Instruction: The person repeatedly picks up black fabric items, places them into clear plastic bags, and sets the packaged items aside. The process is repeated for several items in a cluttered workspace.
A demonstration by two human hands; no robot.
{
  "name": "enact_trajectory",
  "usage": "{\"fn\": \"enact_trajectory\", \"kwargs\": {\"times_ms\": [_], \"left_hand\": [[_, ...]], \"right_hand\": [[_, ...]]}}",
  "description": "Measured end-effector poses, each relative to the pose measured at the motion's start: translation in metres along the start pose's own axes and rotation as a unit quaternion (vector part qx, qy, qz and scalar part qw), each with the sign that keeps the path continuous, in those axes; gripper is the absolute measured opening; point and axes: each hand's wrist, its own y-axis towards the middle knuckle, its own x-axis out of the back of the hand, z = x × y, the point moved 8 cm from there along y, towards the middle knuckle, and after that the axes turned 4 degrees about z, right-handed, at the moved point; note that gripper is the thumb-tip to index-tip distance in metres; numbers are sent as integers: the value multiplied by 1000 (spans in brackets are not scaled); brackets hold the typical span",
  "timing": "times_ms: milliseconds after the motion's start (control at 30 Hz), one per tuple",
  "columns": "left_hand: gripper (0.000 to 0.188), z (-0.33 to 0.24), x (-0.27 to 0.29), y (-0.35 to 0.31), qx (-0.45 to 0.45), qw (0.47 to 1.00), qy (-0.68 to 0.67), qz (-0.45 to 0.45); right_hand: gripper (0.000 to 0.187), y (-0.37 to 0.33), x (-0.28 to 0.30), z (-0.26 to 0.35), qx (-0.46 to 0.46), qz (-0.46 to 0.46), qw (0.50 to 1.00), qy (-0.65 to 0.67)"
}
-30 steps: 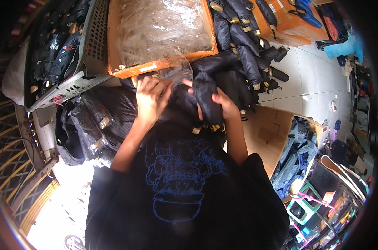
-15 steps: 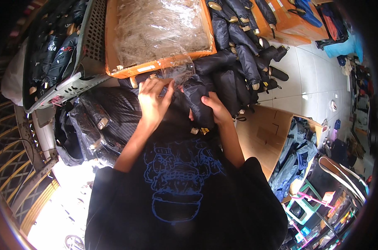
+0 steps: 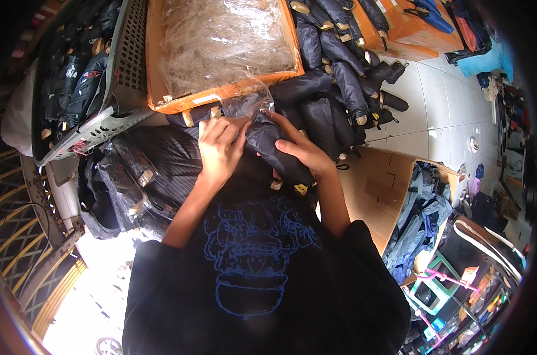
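Note:
A compact folded umbrella (image 3: 269,142) in a black fabric sleeve lies slanted in front of my chest, its far end meeting a clear plastic bag (image 3: 245,105). My right hand (image 3: 307,152) is closed around the umbrella, thumb on top, with a finger reaching to the bag's mouth. On the other side, my left hand (image 3: 220,145) pinches the bag's edge close to the umbrella's tip. Part of the bag hangs over the near rim of an orange-edged cardboard box (image 3: 221,97). A pale end and a yellow tag show at the umbrella's near end.
Clear plastic bags fill the box. Several black umbrellas (image 3: 346,89) are piled to its right. A grey perforated crate (image 3: 129,59) with more umbrellas stands left. Plastic-wrapped umbrellas (image 3: 132,177) lie nearer. At right, an opened carton (image 3: 369,192) holds dark blue fabric items, near a green stool (image 3: 439,290).
My right hand has shifted left and its finger now extends up to the bag. The umbrella has tilted, its far end moving left against the bag's mouth beside my left hand.

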Motion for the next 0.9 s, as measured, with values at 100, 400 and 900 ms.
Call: {"fn": "enact_trajectory", "kwargs": {"times_ms": [100,400,900], "left_hand": [[13,3,1,-3,11,1000,-17,-15],[8,3,2,-1,80,995,-56,-3],[44,40,-67,-69,481,701,-524,47]], "right_hand": [[59,-3,0,2,-9,-4,1000,18],[58,0,7,10,80,-46,976,-195],[38,11,-10,-34,-27,-139,982,123]]}}
